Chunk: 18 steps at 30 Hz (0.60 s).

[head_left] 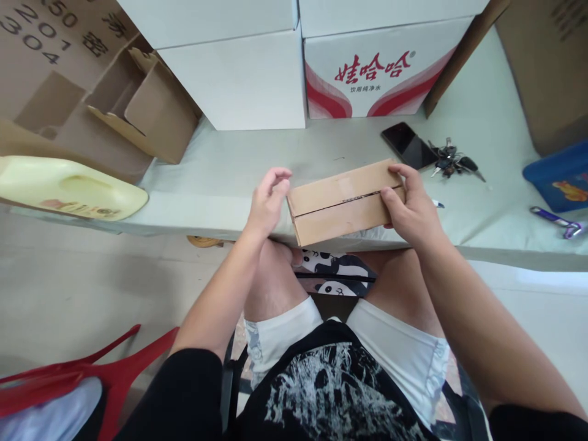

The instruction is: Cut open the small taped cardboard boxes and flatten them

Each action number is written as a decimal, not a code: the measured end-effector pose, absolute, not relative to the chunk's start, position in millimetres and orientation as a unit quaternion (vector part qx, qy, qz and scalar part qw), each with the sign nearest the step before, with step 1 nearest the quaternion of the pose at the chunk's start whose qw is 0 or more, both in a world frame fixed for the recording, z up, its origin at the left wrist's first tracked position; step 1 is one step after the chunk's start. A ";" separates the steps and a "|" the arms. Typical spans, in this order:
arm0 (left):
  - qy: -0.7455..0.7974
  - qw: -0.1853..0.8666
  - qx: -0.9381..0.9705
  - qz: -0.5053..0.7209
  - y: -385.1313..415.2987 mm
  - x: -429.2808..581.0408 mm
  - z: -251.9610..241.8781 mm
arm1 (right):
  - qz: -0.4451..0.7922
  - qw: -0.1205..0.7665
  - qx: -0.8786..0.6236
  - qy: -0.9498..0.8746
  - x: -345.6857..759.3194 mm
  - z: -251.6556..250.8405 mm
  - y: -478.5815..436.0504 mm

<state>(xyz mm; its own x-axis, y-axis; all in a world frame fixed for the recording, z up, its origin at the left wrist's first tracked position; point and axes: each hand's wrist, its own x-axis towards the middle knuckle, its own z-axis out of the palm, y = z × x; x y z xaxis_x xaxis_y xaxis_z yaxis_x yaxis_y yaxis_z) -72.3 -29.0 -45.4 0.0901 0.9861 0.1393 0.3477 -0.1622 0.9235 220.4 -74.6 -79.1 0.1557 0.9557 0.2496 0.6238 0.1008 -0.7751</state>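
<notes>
The small cardboard box (pixel 342 203) is located at the near edge of the cloth-covered table (pixel 248 162), in front of the person's knees. Its long axis runs left to right at a slight diagonal: the right end points away from the person, and the left end lies nearer. A dark seam follows the same axis along the upper face. The right hand (pixel 411 205) grips the right end, with the thumb on the upper face and the index finger at the far corner. The left hand (pixel 267 202) is beside the left end, fingers loosely bent and grasping nothing visible; fingertip contact with the box cannot be determined. Beyond the right end, a black phone (pixel 408 145) lies flat, with a bunch of keys (pixel 450 162) adjacent to its right.
</notes>
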 end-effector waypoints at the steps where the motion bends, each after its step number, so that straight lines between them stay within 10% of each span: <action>1: 0.488 0.348 0.688 0.409 -35.6 -69.7 -38.4 | 0.166 0.405 -0.638 -0.634 219.8 -78.0 -74.2; 9: 0.496 0.166 0.815 0.251 -58.6 -39.1 -21.5 | -0.017 0.386 -0.596 -0.704 210.3 -63.8 -79.5; 18: 0.438 0.220 0.827 0.275 -47.5 -56.6 -16.3 | -0.025 0.402 -0.562 -0.723 206.3 -69.6 -81.7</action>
<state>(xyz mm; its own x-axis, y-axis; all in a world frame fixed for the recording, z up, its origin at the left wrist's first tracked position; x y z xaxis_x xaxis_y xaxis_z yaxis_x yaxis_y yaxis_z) -56.6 -47.5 -16.3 0.4654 0.8456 0.2615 0.6036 -0.5193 0.6050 206.3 -81.7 -69.6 -0.0463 0.7916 0.6092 0.8321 0.3680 -0.4149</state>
